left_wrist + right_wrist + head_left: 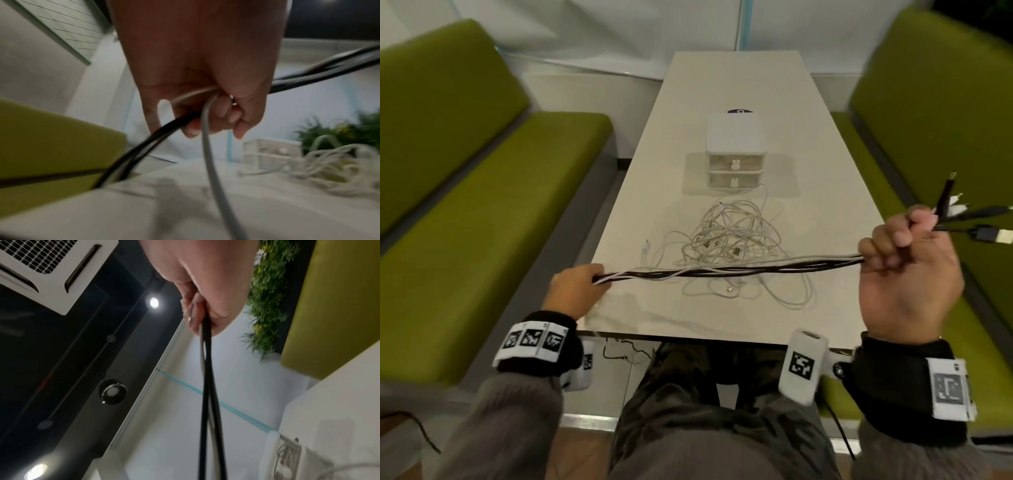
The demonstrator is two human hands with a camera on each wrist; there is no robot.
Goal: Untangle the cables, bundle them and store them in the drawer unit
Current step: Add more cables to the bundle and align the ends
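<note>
Both hands hold one twisted run of black and white cables (732, 270) stretched level, its long axis running straight from one grip to the other: the left hand (577, 291) fisted round one end, the right hand (909, 270) fisted near the plug ends. Beyond it a tangle of white cables (736, 240) lies on the pale worktop (825, 212), and farther off stands the small white two-drawer unit (734, 150), roughly midway between both grips.

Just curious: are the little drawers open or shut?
Shut: both fronts of the drawer unit sit flush with its frame, one above the other.

right hand (207, 288) gripping black cables (206, 386)
</note>
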